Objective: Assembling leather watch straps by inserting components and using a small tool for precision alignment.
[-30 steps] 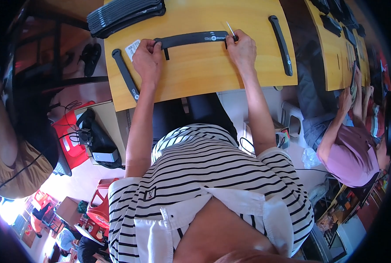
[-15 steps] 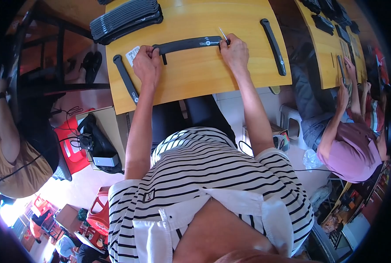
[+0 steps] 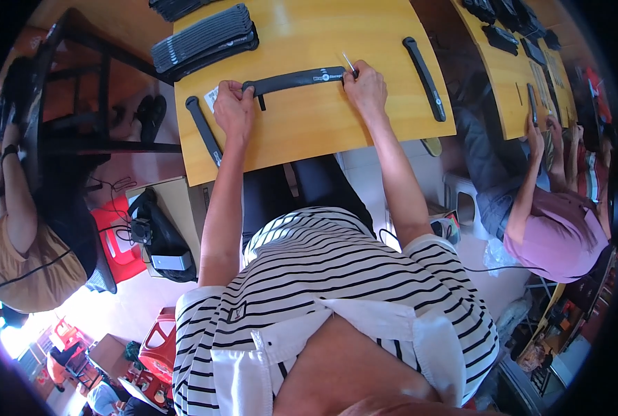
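Black bag (image 3: pixel 168 239), red plastic seat (image 3: pixel 155 360)

A workshop for light hand work is indicated. Black straps (image 3: pixel 203 43) are stacked in quantity on a plain yellow table (image 3: pixel 302 135), and similar dark pieces are spread over a second table (image 3: pixel 506 76), where work is being done by a co-worker in a pink top (image 3: pixel 558 236). Red plastic chairs (image 3: pixel 158 360) and a cardboard box (image 3: pixel 109 355) are set about the pale floor (image 3: pixel 132 305).

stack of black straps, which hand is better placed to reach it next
Probably the left hand: it is nearer the stack, while the right hand, farther off, grips a thin metal tool.
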Tool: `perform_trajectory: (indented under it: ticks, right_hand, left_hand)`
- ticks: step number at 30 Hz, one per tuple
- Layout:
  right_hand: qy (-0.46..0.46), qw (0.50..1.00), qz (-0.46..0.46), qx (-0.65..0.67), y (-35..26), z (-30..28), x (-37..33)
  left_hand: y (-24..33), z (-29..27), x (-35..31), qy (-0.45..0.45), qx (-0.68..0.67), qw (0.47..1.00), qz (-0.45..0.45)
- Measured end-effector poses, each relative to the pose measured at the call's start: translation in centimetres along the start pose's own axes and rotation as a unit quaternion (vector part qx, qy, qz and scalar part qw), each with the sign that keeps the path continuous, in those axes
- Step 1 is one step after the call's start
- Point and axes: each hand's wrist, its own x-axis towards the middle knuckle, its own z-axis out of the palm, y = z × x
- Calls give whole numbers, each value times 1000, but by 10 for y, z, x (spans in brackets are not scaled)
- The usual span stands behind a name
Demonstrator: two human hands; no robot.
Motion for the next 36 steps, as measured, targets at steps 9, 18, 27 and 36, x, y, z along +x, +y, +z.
perform_trajectory:
  ticks: [9, 18, 27, 36]
  right_hand:
    - [8, 987, -130, 97, 14, -9, -13]
    - [-46, 959, -270, -69, 6, -13, -23]
    - [-72, 950, -293, -83, 10, -11, -18]
    - [-44, 971, -216, -96, 10, -13, -32]
  left_hand:
    - [28, 2, -18, -76, 10, 962, 263]
    - [49, 31, -37, -165, 187, 904, 348]
    - [53, 33, -37, -179, 199, 894, 358]
    - [50, 36, -37, -143, 204, 881, 402]
